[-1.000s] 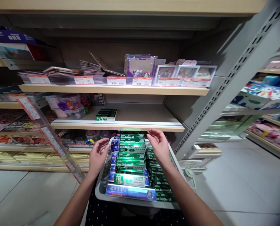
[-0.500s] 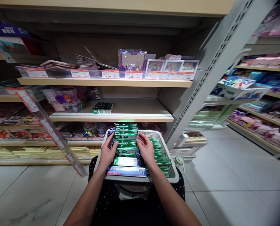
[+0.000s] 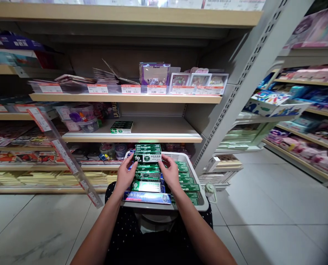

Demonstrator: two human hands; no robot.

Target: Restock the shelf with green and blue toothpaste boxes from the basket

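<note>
A grey basket (image 3: pixel 201 191) rests on my lap, packed with green Doc.Golden toothpaste boxes and a blue box (image 3: pixel 147 198) along its near edge. Both hands reach into it. My left hand (image 3: pixel 124 175) grips the left end and my right hand (image 3: pixel 169 173) the right end of a small stack of green toothpaste boxes (image 3: pixel 148 158), tilted up above the rest. On the middle shelf (image 3: pixel 152 138) ahead lie other green boxes (image 3: pixel 122 127).
Above is a shelf with price tags (image 3: pixel 130 89) and packaged cards. Plastic tubs (image 3: pixel 81 117) stand at the left of the middle shelf. A loose price rail (image 3: pixel 61 151) leans diagonally at the left. A grey upright (image 3: pixel 235 95) stands at the right, tiled floor below.
My hands dropped from open above the basket onto the boxes, closed on the ends of a green stack and tipped it up. The view shifted slightly.
</note>
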